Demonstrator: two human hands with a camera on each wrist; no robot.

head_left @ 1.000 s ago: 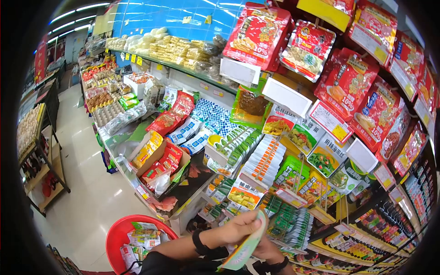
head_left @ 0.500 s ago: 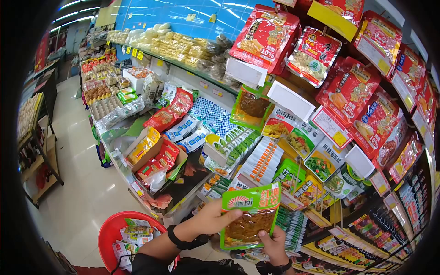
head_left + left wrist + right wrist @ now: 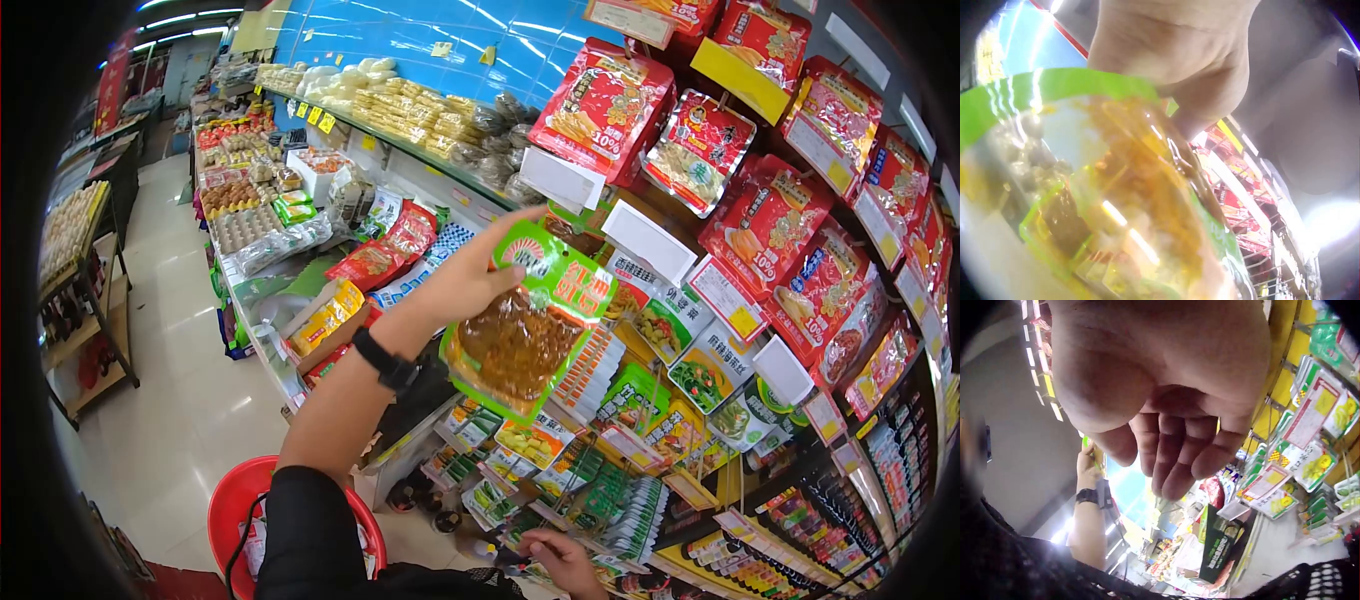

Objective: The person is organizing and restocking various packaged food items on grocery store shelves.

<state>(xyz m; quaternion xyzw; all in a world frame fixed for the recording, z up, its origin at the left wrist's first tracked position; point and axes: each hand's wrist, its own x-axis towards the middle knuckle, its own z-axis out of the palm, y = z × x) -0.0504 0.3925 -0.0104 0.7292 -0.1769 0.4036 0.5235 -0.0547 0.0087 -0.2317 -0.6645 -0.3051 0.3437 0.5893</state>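
My left hand [image 3: 482, 275] grips the top left edge of a green-bordered pouch [image 3: 520, 350] of brown food, thumb over its front. The pouch is tilted and raised before the hanging packets. Behind its upper edge, a similar green-edged pouch [image 3: 578, 232] hangs on the rack, partly hidden. The left wrist view has the held pouch [image 3: 1141, 187] close up, its clear window catching the light. Low in the head view is my right hand [image 3: 562, 562], beside the lower shelves. The right wrist view shows that hand's fingers [image 3: 1175, 450] loosely curled with nothing in them.
A red basket [image 3: 222, 505] with packets stands on the floor at lower left. Red packets [image 3: 605, 105] and white price tags [image 3: 648, 240] jut out on the rack. An opened carton [image 3: 325, 335] sits on the counter, with egg trays [image 3: 245, 230] farther back.
The pouch was turned face-up between both hands. My right hand has since let go and dropped lower, while my left hand has lifted the pouch up toward the rack.
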